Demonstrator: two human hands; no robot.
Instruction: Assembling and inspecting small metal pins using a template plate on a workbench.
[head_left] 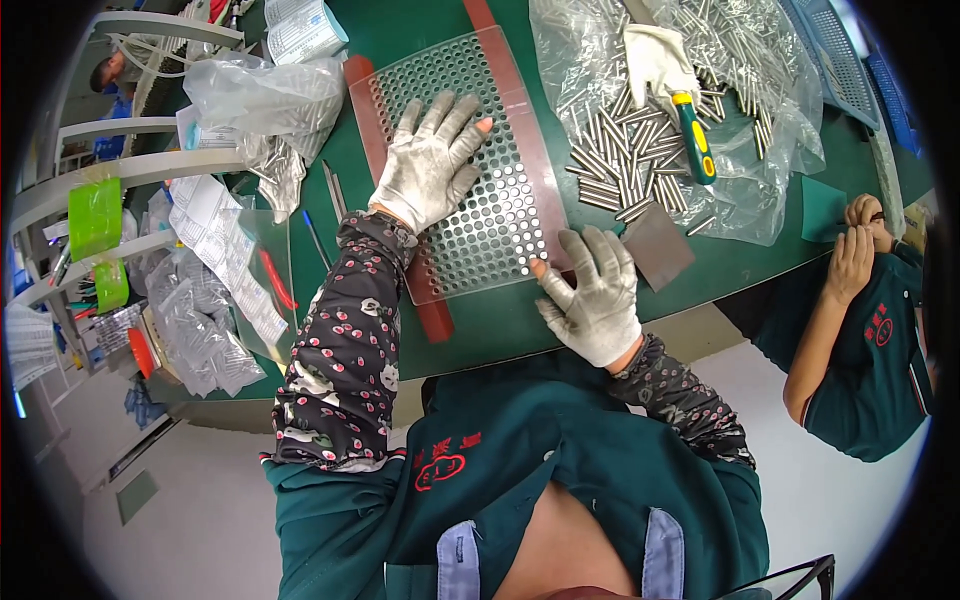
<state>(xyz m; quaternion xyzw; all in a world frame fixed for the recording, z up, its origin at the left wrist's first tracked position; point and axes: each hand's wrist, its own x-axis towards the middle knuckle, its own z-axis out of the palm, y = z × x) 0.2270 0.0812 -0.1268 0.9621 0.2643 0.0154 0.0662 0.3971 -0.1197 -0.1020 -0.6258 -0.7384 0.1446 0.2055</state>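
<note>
Fingers (603, 252) of the gloved right hand (597, 305) lay wide, thumb at a corner of the perforated plate (497, 190); left hand (428, 165) splayed on top, neither visibly holding anything. Plate sat across red strips (433, 318), looked stiff, slick, best taken by its long edges. Metal pins (632, 155) beyond.

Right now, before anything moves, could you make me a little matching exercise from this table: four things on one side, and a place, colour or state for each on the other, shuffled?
Things:
1. left hand
2. tool handle
3. pen
4. loose metal pins

Descriptions:
A. heaped on a clear plastic bag
B. blue, lying on the table
C. green and yellow
D. gloved, palm down over the plate with holes

Right pairs: 1-D, 2-C, 3-B, 4-A
</note>
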